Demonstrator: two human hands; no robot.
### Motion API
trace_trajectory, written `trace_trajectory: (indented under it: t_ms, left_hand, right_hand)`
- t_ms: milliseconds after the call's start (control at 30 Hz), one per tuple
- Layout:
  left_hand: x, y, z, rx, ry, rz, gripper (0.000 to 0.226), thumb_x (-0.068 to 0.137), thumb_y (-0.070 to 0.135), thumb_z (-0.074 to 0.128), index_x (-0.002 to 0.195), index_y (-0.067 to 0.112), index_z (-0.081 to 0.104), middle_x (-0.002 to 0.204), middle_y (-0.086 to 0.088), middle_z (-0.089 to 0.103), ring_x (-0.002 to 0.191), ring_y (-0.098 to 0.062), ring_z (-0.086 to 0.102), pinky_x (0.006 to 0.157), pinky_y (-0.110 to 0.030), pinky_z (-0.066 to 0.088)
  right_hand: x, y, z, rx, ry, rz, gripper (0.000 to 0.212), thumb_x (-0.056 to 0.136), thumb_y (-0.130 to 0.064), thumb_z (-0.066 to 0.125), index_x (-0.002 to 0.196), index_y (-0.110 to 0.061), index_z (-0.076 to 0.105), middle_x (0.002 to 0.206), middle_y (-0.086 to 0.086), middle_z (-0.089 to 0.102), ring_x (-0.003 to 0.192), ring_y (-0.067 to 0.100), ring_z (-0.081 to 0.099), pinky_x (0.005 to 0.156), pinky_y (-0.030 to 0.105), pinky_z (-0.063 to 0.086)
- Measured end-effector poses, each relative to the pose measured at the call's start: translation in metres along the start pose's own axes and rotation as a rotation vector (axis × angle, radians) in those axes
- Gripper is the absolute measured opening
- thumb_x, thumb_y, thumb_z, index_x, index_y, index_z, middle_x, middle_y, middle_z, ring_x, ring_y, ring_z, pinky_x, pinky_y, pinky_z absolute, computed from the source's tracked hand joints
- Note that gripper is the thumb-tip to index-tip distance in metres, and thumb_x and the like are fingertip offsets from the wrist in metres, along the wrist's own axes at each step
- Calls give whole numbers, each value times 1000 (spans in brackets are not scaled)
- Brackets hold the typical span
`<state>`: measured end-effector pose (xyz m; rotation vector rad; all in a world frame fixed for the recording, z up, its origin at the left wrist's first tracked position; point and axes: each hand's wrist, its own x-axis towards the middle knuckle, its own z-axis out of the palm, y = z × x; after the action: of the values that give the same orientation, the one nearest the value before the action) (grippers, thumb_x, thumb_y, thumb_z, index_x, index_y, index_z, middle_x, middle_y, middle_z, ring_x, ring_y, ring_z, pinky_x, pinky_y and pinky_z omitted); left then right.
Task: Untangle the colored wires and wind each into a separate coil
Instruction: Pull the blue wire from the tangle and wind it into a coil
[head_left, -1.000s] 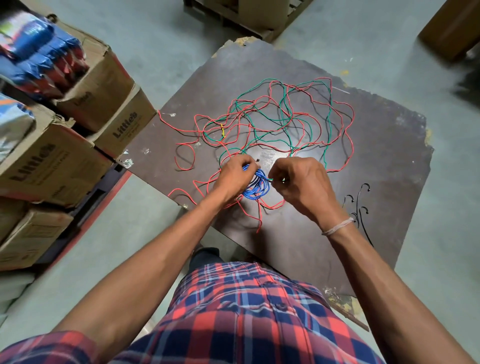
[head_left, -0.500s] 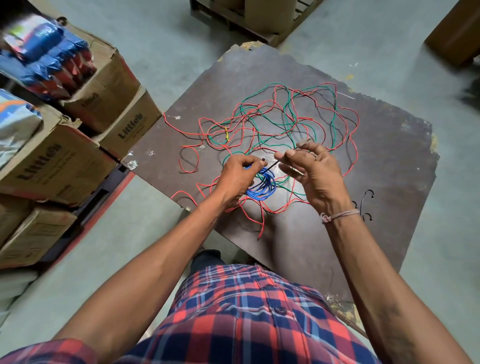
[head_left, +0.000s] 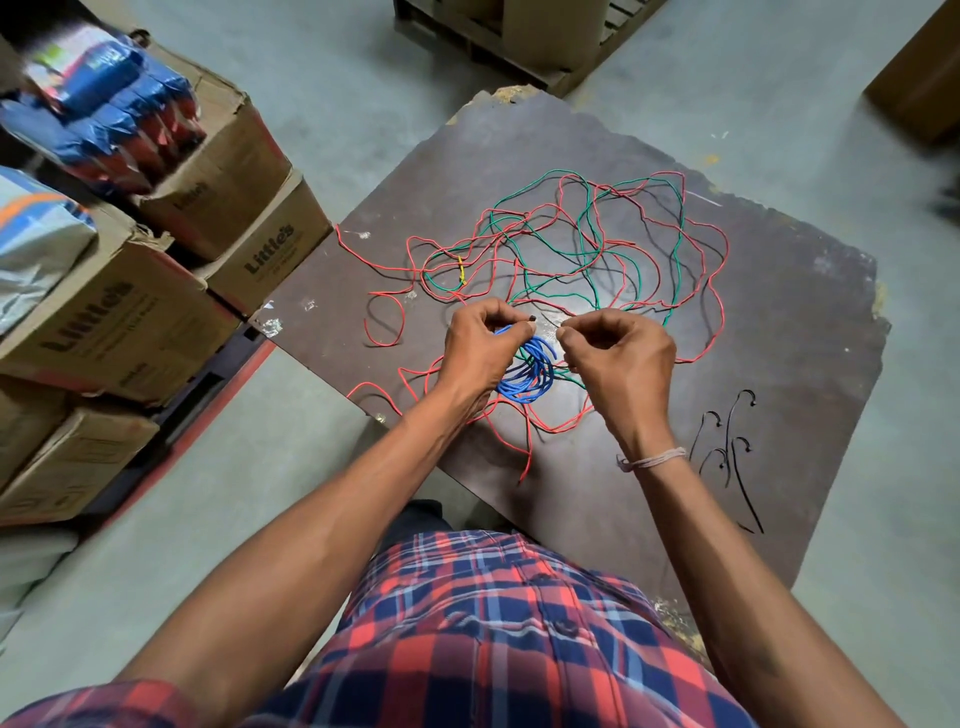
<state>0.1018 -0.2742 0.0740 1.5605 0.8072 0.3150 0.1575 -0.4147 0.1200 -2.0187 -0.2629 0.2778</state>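
A blue wire coil (head_left: 530, 369) hangs between my two hands just above the dark board (head_left: 779, 322). My left hand (head_left: 480, 353) grips the coil's upper left side, fingers curled round it. My right hand (head_left: 618, 358) pinches a thin dark tie (head_left: 549, 321) that runs across to the coil's top. Beyond the hands, a red wire (head_left: 717, 306) and a green wire (head_left: 595, 228) lie tangled in loose loops over the board. More red loops trail under my hands toward the board's near edge.
Several thin black ties (head_left: 727, 447) lie on the board to the right of my right wrist. Stacked cardboard boxes (head_left: 156, 291) with blue packets on top stand at the left. A wooden pallet (head_left: 519, 41) sits on the floor beyond the board.
My right hand has curled back toward the coil, its fingers now pinching the dark tie close to my left hand. The coil stays in my left hand.
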Motion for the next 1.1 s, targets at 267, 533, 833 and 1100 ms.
trace_trajectory:
  t_ms: [267, 533, 833, 1100]
  left_hand:
    - [0, 2, 0, 31, -20, 32, 4, 82, 9, 76, 80, 12, 74, 70, 7, 69, 64, -6, 61, 61, -25, 47]
    - [-2, 4, -2, 37, -23, 39, 3, 83, 11, 77, 81, 12, 75, 75, 6, 71, 67, -5, 63, 63, -24, 47]
    - [-1, 5, -2, 14, -9, 19, 7, 83, 7, 76, 80, 12, 73, 73, 4, 70, 59, 1, 59, 59, -19, 45]
    - [-1, 7, -2, 26, -12, 26, 5, 82, 8, 76, 80, 11, 74, 71, 8, 69, 60, 3, 59, 60, -17, 46]
  right_hand:
    - [1, -5, 1, -143, 28, -78, 7, 79, -17, 74, 77, -15, 81, 66, -5, 73, 58, 3, 64, 65, 19, 52]
    - [4, -7, 4, -111, 20, -47, 7, 80, -18, 75, 79, -14, 81, 63, -4, 71, 58, 9, 67, 66, 27, 58]
    - [5, -6, 5, -113, 7, -37, 7, 80, -19, 75, 77, -14, 80, 63, -3, 72, 61, 15, 71, 68, 36, 61]
    - [6, -7, 4, -110, 5, -34, 7, 81, -18, 75, 76, -14, 79, 61, -5, 70, 55, 9, 66, 65, 27, 58]
